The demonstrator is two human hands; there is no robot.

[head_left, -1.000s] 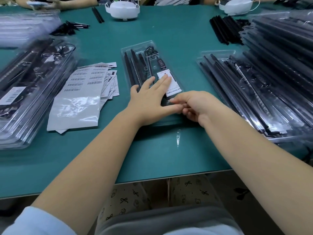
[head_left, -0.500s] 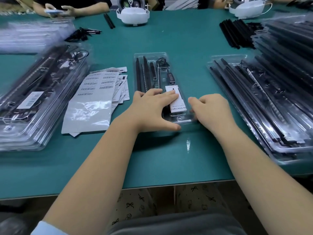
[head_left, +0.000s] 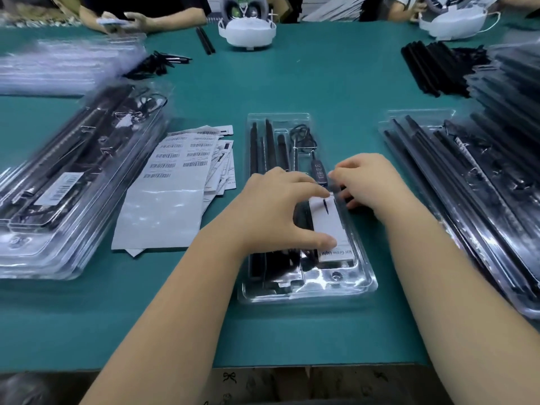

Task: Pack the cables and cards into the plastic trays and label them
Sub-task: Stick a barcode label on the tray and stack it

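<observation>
A clear plastic tray lies lengthwise at the middle of the teal table, its glossy moulded rim catching white glare at the near end. Inside it, several slim black bars run side by side in the left channels, and a thin black cable loops at the far end, leading down to a small black inline controller. A white card with black print at its near edge sits in the right half of the tray.

The left hand rests over the tray, fingers stretched rightward and close together on the card's far part, thumb pressed on the card's near part. The right hand is at the tray's right edge with fingers curled inward toward the card's far corner; whether they pinch card or tray cannot be told.

Just left of the tray lies a loose pile of white barcode label sheets, the top one glossy. Farther left stands a stack of filled clear trays, 1 barcode label visible on top. Right of the centre tray lies another spread of filled trays, blurred. Loose black bars lie at the far right, and a white rounded device sits at the far edge.
</observation>
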